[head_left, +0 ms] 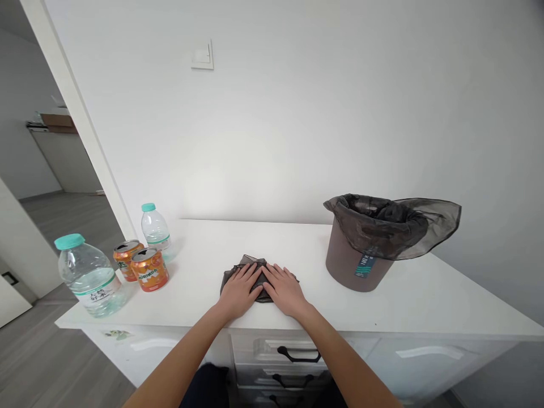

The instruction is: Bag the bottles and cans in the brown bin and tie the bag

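Observation:
A crumpled black plastic bag (250, 262) lies on the white cabinet top, mostly covered by my two hands. Flat on its left part rests my left hand (242, 288), fingers stretched out. My right hand (284, 288) presses on the bag's right part, its fingers also extended and slightly spread. The thumbs almost meet over the middle. To the right stands a brown trash bin (346, 260), lined with a translucent black bag (382, 226) that is folded over the rim and flares out on the right side.
At the left stand two orange soda cans, a front can (149, 271) and a rear can (124, 259), between a large clear bottle (91, 277) and a smaller bottle (156, 226), both with teal caps. A white wall backs the cabinet top (204, 241). Drawers with black handles (298, 355) are below.

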Action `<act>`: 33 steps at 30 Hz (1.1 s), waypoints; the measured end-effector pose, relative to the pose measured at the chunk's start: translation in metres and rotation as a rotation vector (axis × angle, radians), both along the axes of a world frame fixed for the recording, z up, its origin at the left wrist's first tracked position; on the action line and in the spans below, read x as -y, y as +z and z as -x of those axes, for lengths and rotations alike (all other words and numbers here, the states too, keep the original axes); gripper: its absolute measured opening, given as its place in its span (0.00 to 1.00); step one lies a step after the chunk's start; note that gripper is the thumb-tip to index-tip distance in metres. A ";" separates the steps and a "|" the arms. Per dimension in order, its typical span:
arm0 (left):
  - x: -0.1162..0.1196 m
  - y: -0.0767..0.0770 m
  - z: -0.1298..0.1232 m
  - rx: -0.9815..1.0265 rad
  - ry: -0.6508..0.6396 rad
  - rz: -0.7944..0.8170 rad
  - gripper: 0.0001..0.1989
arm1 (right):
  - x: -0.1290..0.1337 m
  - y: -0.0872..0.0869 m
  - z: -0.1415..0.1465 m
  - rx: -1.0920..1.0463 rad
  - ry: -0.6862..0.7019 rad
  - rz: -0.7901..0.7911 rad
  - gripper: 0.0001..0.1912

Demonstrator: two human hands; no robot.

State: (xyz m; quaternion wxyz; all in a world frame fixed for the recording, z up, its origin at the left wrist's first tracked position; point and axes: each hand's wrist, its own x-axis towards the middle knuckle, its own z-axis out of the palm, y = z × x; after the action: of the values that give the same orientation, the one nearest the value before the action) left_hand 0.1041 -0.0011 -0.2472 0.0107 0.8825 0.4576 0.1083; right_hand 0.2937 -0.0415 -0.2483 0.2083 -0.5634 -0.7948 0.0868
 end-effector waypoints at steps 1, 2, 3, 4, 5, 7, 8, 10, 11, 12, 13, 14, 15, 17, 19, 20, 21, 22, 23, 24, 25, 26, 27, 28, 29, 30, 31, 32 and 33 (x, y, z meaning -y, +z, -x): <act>0.000 0.000 0.001 0.004 0.010 -0.003 0.33 | -0.001 -0.002 -0.001 -0.005 -0.003 0.002 0.32; 0.001 0.000 0.002 0.010 0.020 -0.008 0.34 | -0.002 -0.003 -0.003 -0.010 -0.009 0.006 0.32; 0.002 0.000 0.002 0.017 0.033 -0.014 0.34 | -0.002 -0.005 -0.003 -0.014 -0.015 0.013 0.32; 0.003 0.000 0.001 0.022 0.043 -0.019 0.34 | -0.003 -0.005 -0.004 -0.014 -0.020 0.023 0.33; 0.003 0.000 0.001 0.023 0.050 -0.019 0.33 | -0.003 -0.006 -0.004 -0.012 -0.022 0.034 0.33; 0.004 -0.001 -0.001 0.009 0.058 -0.010 0.33 | -0.004 -0.006 -0.004 -0.004 -0.022 0.056 0.33; 0.004 -0.001 -0.002 -0.002 0.064 -0.003 0.33 | -0.004 -0.005 -0.003 0.000 -0.021 0.062 0.33; 0.003 0.000 -0.004 -0.020 0.083 -0.001 0.33 | -0.004 -0.004 -0.002 0.000 -0.020 0.062 0.33; 0.003 0.000 -0.004 -0.023 0.093 -0.007 0.33 | -0.003 -0.003 -0.002 -0.001 -0.021 0.060 0.33; 0.002 0.000 -0.004 -0.024 0.102 -0.015 0.33 | -0.003 -0.002 -0.002 -0.002 -0.023 0.058 0.33; 0.001 0.000 -0.003 -0.023 0.110 -0.025 0.33 | -0.002 0.000 -0.002 -0.002 -0.025 0.058 0.33; 0.000 0.000 -0.001 -0.020 0.116 -0.032 0.34 | -0.001 0.001 -0.003 -0.002 -0.027 0.061 0.33; -0.002 -0.001 0.002 -0.019 0.124 -0.034 0.35 | 0.000 0.003 -0.005 -0.001 -0.031 0.067 0.33; -0.006 -0.002 0.011 -0.017 0.142 -0.028 0.40 | 0.003 0.005 -0.012 0.002 -0.044 0.090 0.34; -0.008 -0.002 0.022 -0.018 0.170 -0.015 0.44 | 0.006 0.005 -0.023 0.013 -0.064 0.114 0.34; -0.008 -0.002 0.027 -0.021 0.183 -0.008 0.46 | 0.007 0.003 -0.028 0.019 -0.077 0.120 0.34; -0.008 0.000 0.032 -0.022 0.195 -0.003 0.47 | 0.007 0.000 -0.033 0.021 -0.091 0.120 0.35; -0.006 0.002 0.035 -0.016 0.205 -0.007 0.47 | 0.007 -0.003 -0.038 0.019 -0.105 0.113 0.35; -0.004 0.004 0.037 0.001 0.209 -0.027 0.46 | 0.007 -0.007 -0.042 0.013 -0.119 0.101 0.35; -0.002 0.007 0.036 0.029 0.204 -0.067 0.44 | 0.007 -0.010 -0.045 0.004 -0.132 0.086 0.36; -0.001 0.009 0.033 0.066 0.186 -0.122 0.41 | 0.006 -0.014 -0.047 -0.006 -0.140 0.070 0.36; 0.000 0.012 0.029 0.103 0.152 -0.183 0.37 | 0.005 -0.017 -0.048 -0.015 -0.141 0.052 0.36; -0.001 0.014 0.022 0.130 0.101 -0.235 0.34 | 0.004 -0.020 -0.049 -0.021 -0.132 0.033 0.35; -0.003 0.015 0.014 0.142 0.034 -0.266 0.31 | 0.002 -0.022 -0.050 -0.021 -0.115 0.015 0.34; -0.007 0.014 0.005 0.133 -0.039 -0.270 0.29 | 0.000 -0.024 -0.050 -0.017 -0.090 0.001 0.33; -0.011 0.013 -0.004 0.107 -0.107 -0.248 0.29 | -0.001 -0.025 -0.051 -0.009 -0.063 -0.008 0.32; -0.017 0.011 -0.012 0.071 -0.154 -0.210 0.28 | -0.002 -0.025 -0.051 -0.001 -0.041 -0.013 0.32; -0.023 0.009 -0.018 0.037 -0.177 -0.167 0.28 | -0.004 -0.024 -0.052 0.007 -0.027 -0.013 0.31; -0.029 0.006 -0.022 0.009 -0.177 -0.129 0.28 | -0.004 -0.023 -0.052 0.011 -0.021 -0.012 0.31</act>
State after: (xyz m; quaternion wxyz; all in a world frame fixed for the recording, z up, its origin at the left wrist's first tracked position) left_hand 0.1266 0.0284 -0.2412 -0.0346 0.9177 0.3701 0.1403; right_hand 0.3452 -0.0372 -0.2713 0.2082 -0.5710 -0.7904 0.0765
